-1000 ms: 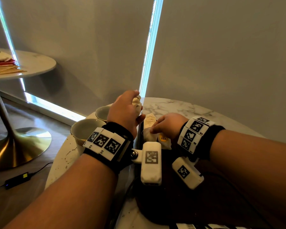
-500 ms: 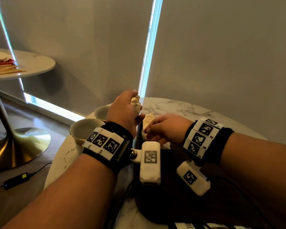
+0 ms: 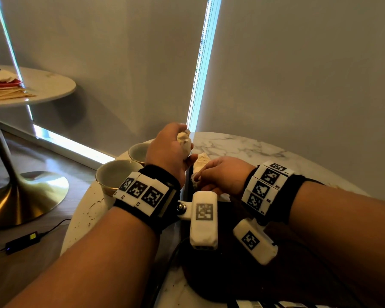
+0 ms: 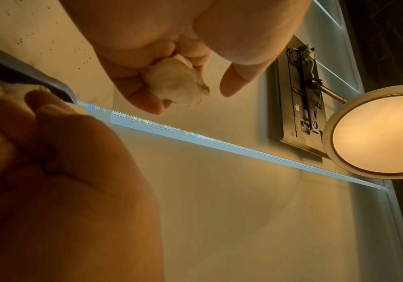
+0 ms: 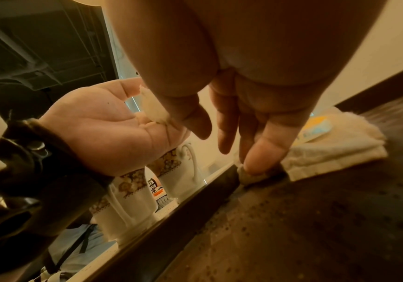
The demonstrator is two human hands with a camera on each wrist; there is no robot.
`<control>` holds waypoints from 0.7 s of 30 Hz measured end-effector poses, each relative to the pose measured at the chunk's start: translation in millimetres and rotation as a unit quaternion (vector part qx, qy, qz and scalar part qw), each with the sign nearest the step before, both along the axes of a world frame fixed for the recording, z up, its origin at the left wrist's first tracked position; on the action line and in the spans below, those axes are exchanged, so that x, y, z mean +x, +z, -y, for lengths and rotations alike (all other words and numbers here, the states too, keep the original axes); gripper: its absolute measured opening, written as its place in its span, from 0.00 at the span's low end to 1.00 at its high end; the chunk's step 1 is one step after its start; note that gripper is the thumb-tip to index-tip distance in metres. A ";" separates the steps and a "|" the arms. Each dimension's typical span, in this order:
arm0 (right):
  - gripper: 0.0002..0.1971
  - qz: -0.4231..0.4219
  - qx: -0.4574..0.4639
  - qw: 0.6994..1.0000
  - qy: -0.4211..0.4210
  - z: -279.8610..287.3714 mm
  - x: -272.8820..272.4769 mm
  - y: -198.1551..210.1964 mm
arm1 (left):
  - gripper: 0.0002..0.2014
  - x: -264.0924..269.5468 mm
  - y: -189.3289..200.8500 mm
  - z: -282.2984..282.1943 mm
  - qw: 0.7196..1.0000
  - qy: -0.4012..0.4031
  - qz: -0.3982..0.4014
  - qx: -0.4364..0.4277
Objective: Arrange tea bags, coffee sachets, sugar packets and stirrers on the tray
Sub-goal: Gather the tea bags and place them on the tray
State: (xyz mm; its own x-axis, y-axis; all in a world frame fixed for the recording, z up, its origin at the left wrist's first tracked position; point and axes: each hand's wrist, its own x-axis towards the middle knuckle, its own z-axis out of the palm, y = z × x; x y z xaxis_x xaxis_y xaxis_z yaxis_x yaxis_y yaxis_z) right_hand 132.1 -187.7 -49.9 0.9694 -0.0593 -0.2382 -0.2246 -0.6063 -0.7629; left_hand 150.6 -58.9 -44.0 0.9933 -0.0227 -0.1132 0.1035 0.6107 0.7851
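Note:
My left hand (image 3: pixel 171 150) is raised above the table's left side, its fingers curled round a crumpled whitish wad (image 4: pixel 174 82). The dark tray (image 3: pixel 231 274) lies in front of me on the marble table (image 3: pixel 242 147). My right hand (image 5: pixel 232 148) reaches down to the tray's far left corner, fingers fairly straight. One fingertip (image 5: pixel 258 164) presses a small pale wad (image 5: pixel 251 177) against the tray rim. A folded white napkin (image 5: pixel 335 152) lies on the tray just right of that hand. A yellow tea packet (image 5: pixel 316 127) rests on the napkin.
Two white cups with floral bands (image 5: pixel 133 202) (image 5: pixel 183 167) stand on the table just left of the tray. In the head view they are under my left wrist (image 3: pixel 118 174). A second round table (image 3: pixel 42 85) with papers stands far left. A power adapter (image 3: pixel 22 242) lies on the floor.
My right hand has drawn back from the napkin and tea packet toward the tray's left corner, and its wrist swung right. The left hand stayed raised with the wad.

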 end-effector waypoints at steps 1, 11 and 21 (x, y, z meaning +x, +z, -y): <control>0.06 -0.001 0.001 1.000 -0.001 0.0 -0.1 -0.2 | 0.20 -0.7 0.1 -0.4 1.000 0.000 0.001 -0.002; 0.04 0.071 0.048 0.996 -0.027 10.3 -4.6 11.6 | 0.17 -5.3 0.7 0.1 0.996 -0.057 -0.038 -0.056; 0.13 0.227 0.087 0.970 0.001 10.3 -13.3 22.8 | 0.25 -8.8 0.6 0.7 0.990 -0.126 -0.056 -0.019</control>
State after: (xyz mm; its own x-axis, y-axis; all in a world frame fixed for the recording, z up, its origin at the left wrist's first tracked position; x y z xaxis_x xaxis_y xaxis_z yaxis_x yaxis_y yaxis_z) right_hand 118.9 -198.1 -27.1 0.9767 -0.0547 0.2077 0.1601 -0.4593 -0.8737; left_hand 141.8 -59.6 -43.4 0.9366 -0.2749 -0.2174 0.3422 0.5832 0.7367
